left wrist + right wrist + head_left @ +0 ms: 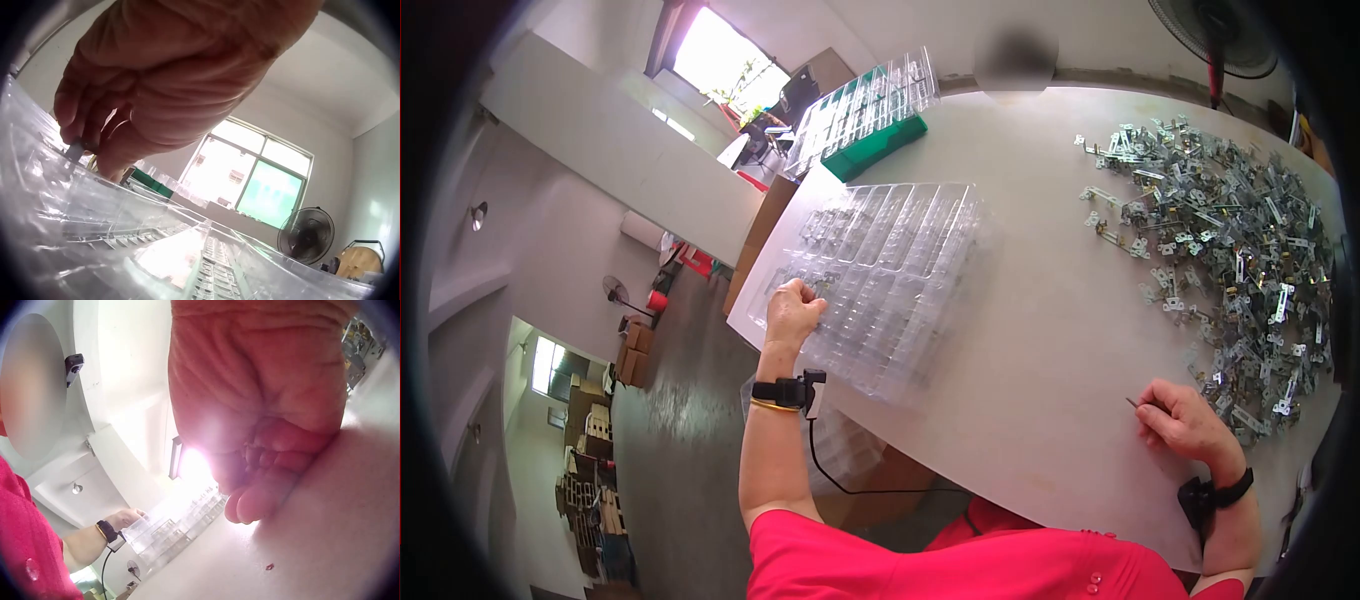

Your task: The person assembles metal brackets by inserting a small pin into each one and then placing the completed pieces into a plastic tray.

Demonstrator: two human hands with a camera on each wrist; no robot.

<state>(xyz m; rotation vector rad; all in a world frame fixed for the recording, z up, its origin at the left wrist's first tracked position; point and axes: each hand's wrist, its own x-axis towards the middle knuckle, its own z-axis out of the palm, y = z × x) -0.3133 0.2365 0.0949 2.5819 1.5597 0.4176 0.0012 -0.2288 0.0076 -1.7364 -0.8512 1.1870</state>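
My left hand (795, 312) is over the near left part of a clear plastic tray (945, 235) divided into long compartments. In the left wrist view, its thumb and fingers pinch a small grey metal piece (75, 152) just above the tray's edge; most of the piece is hidden by the fingers. My right hand (1190, 422) rests low over the white table, beside a large heap of metal fittings (1230, 250). A thin, dark, pointed metal piece (1132, 402) sticks out between its thumb and fingers. Curled fingers hide that piece in the right wrist view.
More metal fittings (815, 232) lie in the tray's far left compartments. Behind it, another stack of clear trays (880, 85) stands with a green box (875, 148). A cardboard box (760, 240) stands by the table's left edge. A fan (1215, 40) is at the back right.
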